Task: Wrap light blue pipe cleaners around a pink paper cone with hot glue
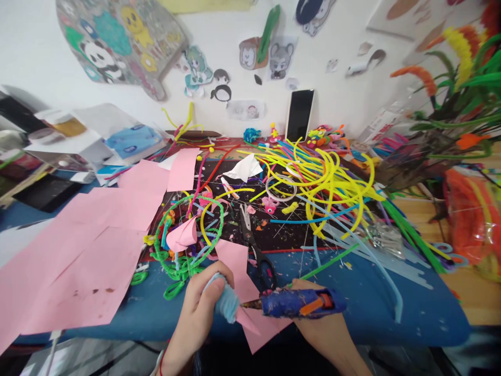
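My left hand (198,308) is closed around a small light-blue fuzzy pipe-cleaner piece (227,300), held just above the table's near edge. My right hand (329,329) grips a blue hot glue gun (299,303) with an orange trigger. The gun lies level, and its nozzle tip touches the right side of the light-blue piece. Both hands hover over a pink paper strip (245,284) that hangs over the front of the blue table (391,313).
Black scissors (256,248) lie just beyond the hands on a black mat (282,235). A heap of yellow and coloured pipe cleaners (329,177) fills the right. Pink paper sheets (90,245) cover the left. A green pipe-cleaner tangle (176,261), a phone (299,115) against the wall.
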`<state>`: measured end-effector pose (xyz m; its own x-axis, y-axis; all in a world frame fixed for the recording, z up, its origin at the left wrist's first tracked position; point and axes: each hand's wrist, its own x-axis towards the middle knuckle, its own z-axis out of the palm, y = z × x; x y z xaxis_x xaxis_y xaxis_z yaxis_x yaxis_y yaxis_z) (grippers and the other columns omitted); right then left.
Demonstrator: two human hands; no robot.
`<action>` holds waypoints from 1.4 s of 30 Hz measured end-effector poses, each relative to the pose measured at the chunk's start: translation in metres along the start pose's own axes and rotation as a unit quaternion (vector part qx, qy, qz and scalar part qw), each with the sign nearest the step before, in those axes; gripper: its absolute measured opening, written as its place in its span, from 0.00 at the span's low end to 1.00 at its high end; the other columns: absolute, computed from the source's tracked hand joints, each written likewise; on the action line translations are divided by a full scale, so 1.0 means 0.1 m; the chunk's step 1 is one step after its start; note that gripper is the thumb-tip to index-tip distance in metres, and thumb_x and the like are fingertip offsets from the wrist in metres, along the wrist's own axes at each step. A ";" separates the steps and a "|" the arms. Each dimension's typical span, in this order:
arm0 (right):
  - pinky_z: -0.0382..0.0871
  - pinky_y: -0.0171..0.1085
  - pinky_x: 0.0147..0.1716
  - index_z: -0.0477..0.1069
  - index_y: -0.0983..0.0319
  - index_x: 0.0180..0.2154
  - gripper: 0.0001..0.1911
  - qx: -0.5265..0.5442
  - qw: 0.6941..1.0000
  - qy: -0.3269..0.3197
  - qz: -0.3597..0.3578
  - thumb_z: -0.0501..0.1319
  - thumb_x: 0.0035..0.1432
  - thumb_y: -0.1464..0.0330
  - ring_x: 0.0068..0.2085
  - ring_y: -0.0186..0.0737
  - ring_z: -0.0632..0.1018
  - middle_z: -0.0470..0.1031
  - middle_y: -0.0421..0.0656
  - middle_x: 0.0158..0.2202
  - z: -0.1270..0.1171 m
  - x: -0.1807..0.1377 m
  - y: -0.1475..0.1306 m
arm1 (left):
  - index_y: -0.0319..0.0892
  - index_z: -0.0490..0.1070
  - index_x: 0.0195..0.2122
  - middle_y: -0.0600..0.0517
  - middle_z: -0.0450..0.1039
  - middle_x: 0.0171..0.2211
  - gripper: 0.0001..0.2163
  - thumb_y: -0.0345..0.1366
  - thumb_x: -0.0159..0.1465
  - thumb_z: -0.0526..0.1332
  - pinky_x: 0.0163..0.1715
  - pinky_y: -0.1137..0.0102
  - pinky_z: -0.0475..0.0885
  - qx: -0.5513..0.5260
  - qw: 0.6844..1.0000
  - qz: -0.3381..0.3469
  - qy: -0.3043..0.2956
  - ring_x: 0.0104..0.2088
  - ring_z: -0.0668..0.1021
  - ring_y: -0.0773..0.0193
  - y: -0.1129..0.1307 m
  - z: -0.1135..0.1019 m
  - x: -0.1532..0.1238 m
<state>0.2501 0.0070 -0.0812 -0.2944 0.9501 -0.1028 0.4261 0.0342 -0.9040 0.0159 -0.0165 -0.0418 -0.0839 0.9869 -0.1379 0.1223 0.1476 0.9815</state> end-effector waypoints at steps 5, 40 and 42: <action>0.67 0.35 0.23 0.64 0.58 0.19 0.13 0.001 1.000 0.022 -0.008 0.60 0.55 0.70 0.23 0.40 0.75 0.73 0.40 0.21 0.02 0.00 0.01 | 0.44 0.71 0.25 0.53 0.68 0.21 0.19 0.52 0.66 0.55 0.23 0.66 0.59 -0.037 0.999 -0.014 0.028 0.22 0.66 0.62 -0.04 0.04 0.01; 0.68 0.36 0.23 0.64 0.56 0.22 0.13 -0.100 0.991 0.082 -0.039 0.58 0.59 0.70 0.23 0.40 0.77 0.75 0.39 0.21 0.05 -0.06 0.16 | 0.45 0.66 0.35 0.60 0.61 0.23 0.19 0.56 0.63 0.64 0.17 0.77 0.52 -0.309 0.947 -0.061 0.067 0.17 0.56 0.74 -0.14 0.41 0.09; 0.66 0.36 0.23 0.65 0.57 0.23 0.13 -0.123 0.987 0.092 -0.038 0.58 0.60 0.71 0.23 0.40 0.77 0.75 0.39 0.21 0.05 -0.07 0.17 | 0.45 0.66 0.36 0.60 0.64 0.24 0.19 0.56 0.62 0.64 0.16 0.77 0.53 -0.300 0.949 -0.043 0.088 0.16 0.58 0.74 -0.15 0.41 0.08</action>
<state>0.2547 -0.0010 -0.0979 -0.1824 0.9815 0.0586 0.6101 0.1597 -0.7761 0.0544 -0.0083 -0.0627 -0.2386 0.9388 -0.2485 -0.4734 0.1109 0.8738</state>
